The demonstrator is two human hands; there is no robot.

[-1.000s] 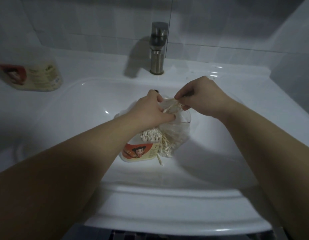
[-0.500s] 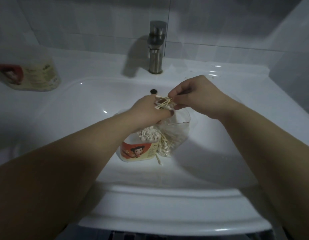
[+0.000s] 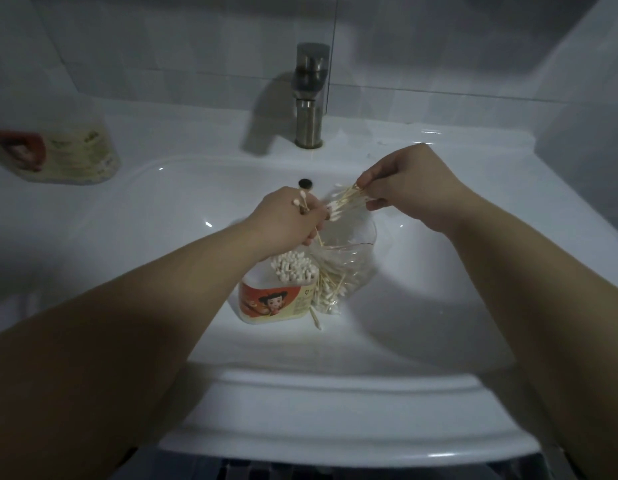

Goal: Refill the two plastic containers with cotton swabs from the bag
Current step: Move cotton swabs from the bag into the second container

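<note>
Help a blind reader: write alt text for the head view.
Over a white sink, the right hand pinches a bundle of cotton swabs above a clear bag; the left hand holds a few more above a swab-filled container.

The scene is dimly lit and looks grey-blue. Small glare spots are seen on the sink [image 3: 207, 224]. A dark shadow is cast left of the tap [image 3: 309, 98]. Edges are bent by the wide lens.

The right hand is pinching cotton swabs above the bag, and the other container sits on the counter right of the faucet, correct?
Wrong side: in the head view the other container sits on the counter left of the faucet. The right hand does pinch cotton swabs above the bag.
</note>
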